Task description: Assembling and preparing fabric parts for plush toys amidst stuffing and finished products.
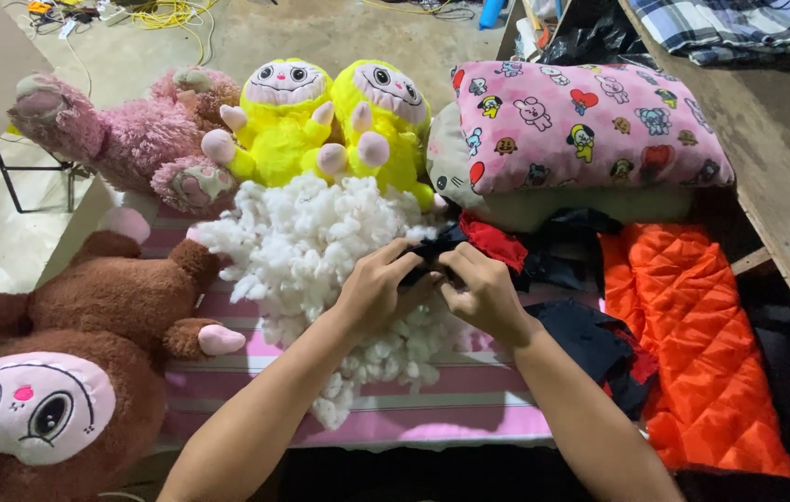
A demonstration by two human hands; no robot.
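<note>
Head view, only view available.

Left hand (375,284) and right hand (480,293) are met at centre, fingertips almost touching. Both are curled shut in a pinch on the same small piece of black fabric (434,256), which is held between them just above the knuckles. Palms are turned down and inward; nothing else is gripped.

The black fabric is bunched, so a long axis is hard to call; it appears to run roughly left-right, bridging the two hands. It is equally near both, held at the left end by the left hand and at the right end by the right.

Directly under and beyond the left hand: a loose heap of white fibre stuffing (321,246), touching the left wrist side. Just beyond the right hand: a scrap of red cloth (493,244) and more dark cloth (567,246). Right of the right forearm: an orange quilted fabric panel (692,325), apart from the hand.

Further out, beyond the hands: two yellow plush toys with pale faces (330,116), a pink furry plush toy (130,139) to their left, and a pink printed cushion with cartoon figures (590,121) to the right. Left of the left forearm: a brown plush toy with a pink face (70,353).

All of it lies on a pink-and-white striped sheet (469,395).
</note>
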